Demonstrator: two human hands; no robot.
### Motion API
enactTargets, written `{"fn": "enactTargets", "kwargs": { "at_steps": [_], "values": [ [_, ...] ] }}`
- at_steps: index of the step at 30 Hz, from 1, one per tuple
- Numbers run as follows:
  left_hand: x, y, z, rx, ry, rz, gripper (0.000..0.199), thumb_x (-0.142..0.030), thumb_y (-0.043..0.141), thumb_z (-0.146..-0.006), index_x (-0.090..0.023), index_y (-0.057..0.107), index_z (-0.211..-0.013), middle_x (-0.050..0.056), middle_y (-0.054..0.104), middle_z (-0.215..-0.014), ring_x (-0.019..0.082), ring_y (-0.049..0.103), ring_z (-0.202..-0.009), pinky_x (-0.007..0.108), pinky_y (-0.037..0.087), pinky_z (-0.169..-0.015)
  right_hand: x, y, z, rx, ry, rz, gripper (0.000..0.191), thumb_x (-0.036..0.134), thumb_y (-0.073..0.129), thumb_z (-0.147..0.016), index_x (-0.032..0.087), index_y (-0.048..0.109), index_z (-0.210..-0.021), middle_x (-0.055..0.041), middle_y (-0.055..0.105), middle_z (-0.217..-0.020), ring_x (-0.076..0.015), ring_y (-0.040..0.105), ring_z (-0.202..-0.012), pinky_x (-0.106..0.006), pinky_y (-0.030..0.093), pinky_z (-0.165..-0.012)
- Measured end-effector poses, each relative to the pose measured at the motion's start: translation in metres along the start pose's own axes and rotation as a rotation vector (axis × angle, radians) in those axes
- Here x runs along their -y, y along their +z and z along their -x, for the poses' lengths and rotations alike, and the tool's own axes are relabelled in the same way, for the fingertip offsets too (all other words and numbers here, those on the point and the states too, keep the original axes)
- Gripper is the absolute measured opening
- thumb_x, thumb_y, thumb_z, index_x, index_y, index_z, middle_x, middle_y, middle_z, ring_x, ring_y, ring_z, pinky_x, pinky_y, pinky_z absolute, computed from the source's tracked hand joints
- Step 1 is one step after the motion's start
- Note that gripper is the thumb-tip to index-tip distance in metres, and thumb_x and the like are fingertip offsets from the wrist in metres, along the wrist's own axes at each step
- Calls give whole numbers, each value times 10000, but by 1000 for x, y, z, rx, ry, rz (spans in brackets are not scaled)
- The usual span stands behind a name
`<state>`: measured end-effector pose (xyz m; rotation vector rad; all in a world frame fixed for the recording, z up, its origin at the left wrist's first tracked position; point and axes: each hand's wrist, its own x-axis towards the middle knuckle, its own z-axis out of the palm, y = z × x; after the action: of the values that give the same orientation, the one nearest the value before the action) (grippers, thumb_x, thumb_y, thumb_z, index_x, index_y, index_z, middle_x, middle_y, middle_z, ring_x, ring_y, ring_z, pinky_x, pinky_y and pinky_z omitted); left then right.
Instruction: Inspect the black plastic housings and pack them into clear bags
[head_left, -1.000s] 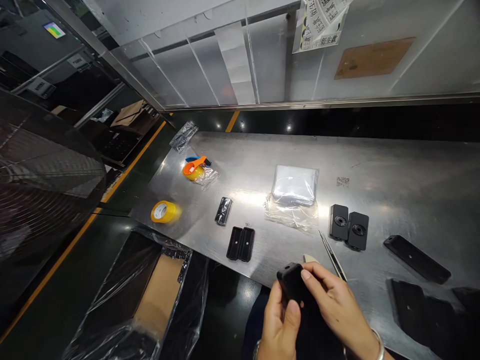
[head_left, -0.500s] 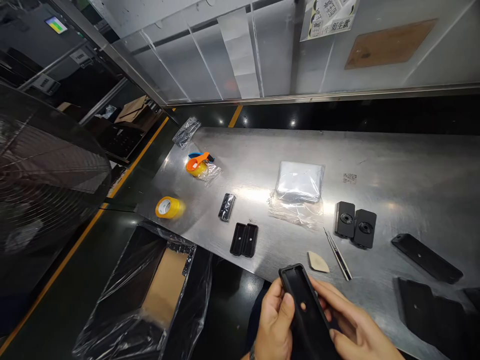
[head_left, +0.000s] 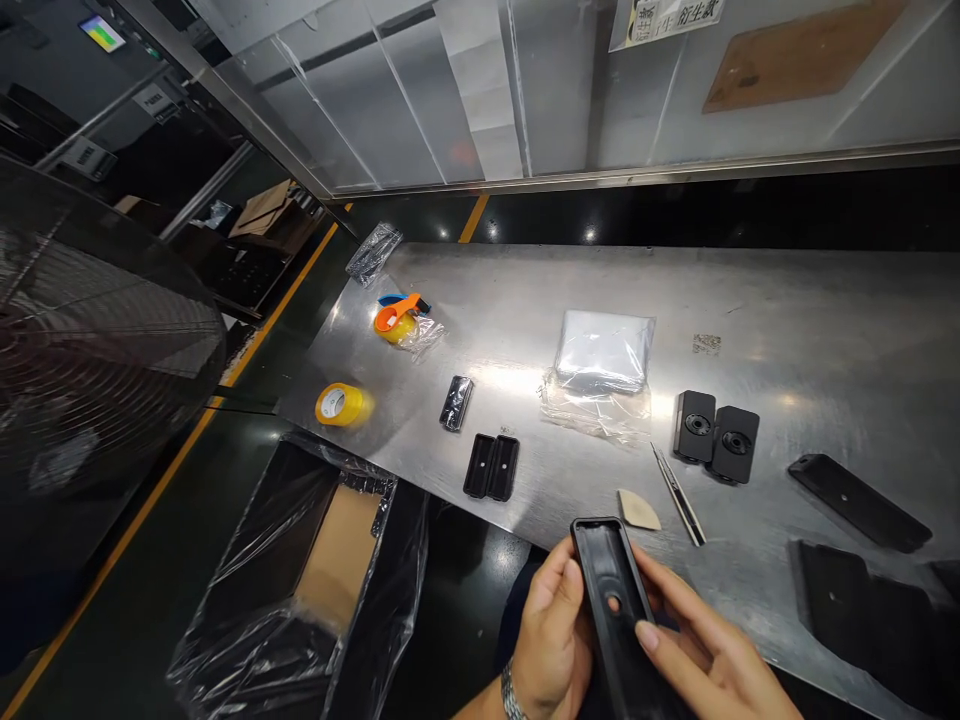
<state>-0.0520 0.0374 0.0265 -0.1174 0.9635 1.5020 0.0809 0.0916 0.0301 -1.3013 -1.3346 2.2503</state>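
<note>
A long black tray-like part (head_left: 611, 580) with a round hole is held at the table's near edge, its hollow side facing up. My left hand (head_left: 551, 620) grips its left side, thumb along the rim. My right hand (head_left: 697, 630) closes on its right side, with the thumb at the inner face near the hole. Just beyond the part lie a cream wedge-shaped pad (head_left: 638, 510) and a slim pointed tool (head_left: 679, 495). Two black blocks with round fittings (head_left: 715, 437) stand side by side to the right of the tool.
Stacked clear bags (head_left: 604, 352), two small black trays (head_left: 491, 467), a wrapped black piece (head_left: 456, 403), yellow tape (head_left: 341, 404) and an orange tape dispenser (head_left: 397, 318) lie on the metal table (head_left: 510, 290). More black parts (head_left: 859, 500) are at right. A plastic-lined box (head_left: 337, 560) stands below left.
My right thumb has moved from the part's outer edge onto its inside. The part's hollow face is tilted more toward the camera. The view has shifted slightly.
</note>
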Motion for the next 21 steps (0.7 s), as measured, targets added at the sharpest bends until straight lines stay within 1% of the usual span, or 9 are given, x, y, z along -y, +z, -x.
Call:
{"fn": "enactTargets", "kwargs": {
  "at_steps": [2,4,7,9,11,13,15,18,21],
  "values": [
    [0,0,1,-25,6,-21,277,-294,459,-884,-142,589,-1076,85,668,-918,205,595,-922,349,415,-871,-3,2,0,-43,-61,52,563,385,537,-832,207,390,-1345,-124,523,-1283,-245,589,-1055,-308,517,-861],
    [0,1,1,-49,11,-64,281,-310,449,-890,-141,591,-1063,84,667,-921,207,592,-929,354,408,-881,-6,3,1,-72,-127,122,551,368,554,-821,228,408,-1333,-119,536,-1251,-219,645,-913,-307,543,-811],
    [-3,3,1,-51,15,-191,285,-308,479,-877,-134,590,-1074,88,667,-929,213,579,-960,357,392,-905,-9,4,3,-105,-190,216,541,341,571,-810,257,424,-1324,-101,579,-1172,-169,657,-712,-298,564,-751],
    [-6,5,1,-17,14,-258,294,-285,499,-867,-124,583,-1099,98,660,-964,221,563,-996,357,383,-920,-11,5,4,-153,-221,253,535,337,588,-795,260,453,-1307,-94,591,-1154,-159,650,-665,-284,571,-722],
    [-8,7,1,46,7,-278,310,-259,513,-856,-127,568,-1131,107,645,-1015,230,549,-1025,360,384,-925,-12,6,4,-200,-229,255,517,343,595,-787,256,483,-1284,-90,599,-1151,-168,660,-676,-275,575,-708],
    [-11,9,3,131,-2,-275,363,-234,559,-822,-139,542,-1171,115,626,-1065,242,544,-1041,367,385,-929,-12,7,2,-221,-226,229,493,347,589,-790,242,502,-1264,-94,605,-1152,-191,674,-754,-270,577,-715],
    [-12,9,5,227,-12,-271,479,-231,621,-772,-153,495,-1228,126,601,-1115,258,534,-1064,378,375,-944,-12,6,0,-248,-229,200,479,347,590,-790,222,514,-1246,-103,598,-1172,-221,663,-888,-261,573,-740],
    [-13,4,9,365,-74,-278,699,-242,701,-699,-189,390,-1322,141,536,-1215,276,489,-1134,386,350,-970,-13,4,-4,-327,-238,170,460,351,599,-784,201,541,-1215,-110,580,-1215,-259,592,-1063,-250,566,-777],
    [-15,-3,12,412,-141,-295,811,-257,732,-668,-226,316,-1364,148,488,-1272,283,461,-1168,389,351,-962,-14,3,-6,-351,-247,135,450,353,589,-792,198,546,-1212,-108,567,-1243,-274,533,-1141,-250,560,-802]
  ]
}}
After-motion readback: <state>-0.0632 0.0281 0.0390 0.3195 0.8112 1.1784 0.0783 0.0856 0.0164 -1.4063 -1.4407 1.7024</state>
